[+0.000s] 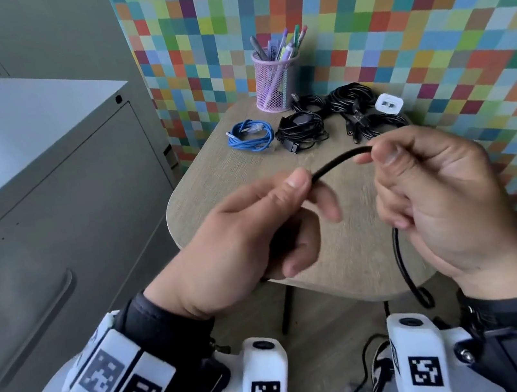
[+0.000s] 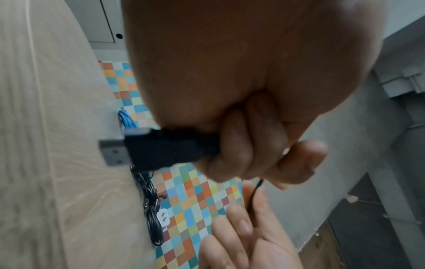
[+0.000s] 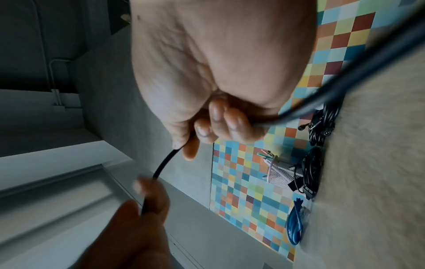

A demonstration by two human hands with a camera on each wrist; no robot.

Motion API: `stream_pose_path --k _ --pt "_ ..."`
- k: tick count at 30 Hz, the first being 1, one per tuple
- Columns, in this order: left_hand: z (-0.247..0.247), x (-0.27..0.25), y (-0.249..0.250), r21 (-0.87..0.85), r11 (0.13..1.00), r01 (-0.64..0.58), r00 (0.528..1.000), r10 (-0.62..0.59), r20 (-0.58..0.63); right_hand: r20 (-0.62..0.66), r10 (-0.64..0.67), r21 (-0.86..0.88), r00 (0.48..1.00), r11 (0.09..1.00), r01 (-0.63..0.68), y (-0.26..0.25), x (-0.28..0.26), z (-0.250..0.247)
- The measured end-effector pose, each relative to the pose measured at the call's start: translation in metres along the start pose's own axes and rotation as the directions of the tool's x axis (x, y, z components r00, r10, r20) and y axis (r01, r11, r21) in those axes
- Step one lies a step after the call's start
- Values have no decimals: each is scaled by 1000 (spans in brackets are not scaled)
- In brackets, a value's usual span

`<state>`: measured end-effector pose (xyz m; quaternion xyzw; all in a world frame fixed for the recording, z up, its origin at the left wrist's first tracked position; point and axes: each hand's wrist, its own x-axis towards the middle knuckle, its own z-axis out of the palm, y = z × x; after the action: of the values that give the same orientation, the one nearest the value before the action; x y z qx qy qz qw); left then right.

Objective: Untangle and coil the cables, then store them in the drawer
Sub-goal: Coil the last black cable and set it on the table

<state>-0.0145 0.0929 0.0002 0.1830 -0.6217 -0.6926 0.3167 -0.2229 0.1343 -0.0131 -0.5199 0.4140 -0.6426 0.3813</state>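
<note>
While both hands (image 1: 239, 232) (image 1: 447, 199) pinch one black cable (image 1: 339, 160) | table (image 1: 214, 182): one blue coil (image 1: 251, 136)

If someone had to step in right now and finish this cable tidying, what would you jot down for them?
Left hand: grip on the thin black cable, its USB plug end in the fist.
Right hand: pinches the same cable; the rest dangles below the wooden table.
On the table: a coiled blue network cable and black cable bundles, near the pink mesh pen cup.
Done: some coiling, apparently.
Left: coil the held cable, then store everything; no drawer is open.
</note>
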Motion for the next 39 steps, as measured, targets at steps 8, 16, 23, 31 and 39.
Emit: stream_pose_path --k 8,16,23,31,39 --pt "9 4 4 -139 958 -252 953 222 -205 151 217 -454 964 882 -127 6 -6 22" --pt "13 11 -6 68 961 -268 830 266 -490 346 394 -760 851 650 8 6 -21 51" --pt "15 12 -15 297 949 -104 904 215 -370 365 367 -771 856 634 58 -13 -19 44" --pt "12 4 -6 652 756 58 997 -12 -74 328 239 -543 914 840 -24 -34 -8 1" --pt "10 0 -5 204 972 116 991 -128 46 236 53 -205 970 979 -4 -31 0 -19"
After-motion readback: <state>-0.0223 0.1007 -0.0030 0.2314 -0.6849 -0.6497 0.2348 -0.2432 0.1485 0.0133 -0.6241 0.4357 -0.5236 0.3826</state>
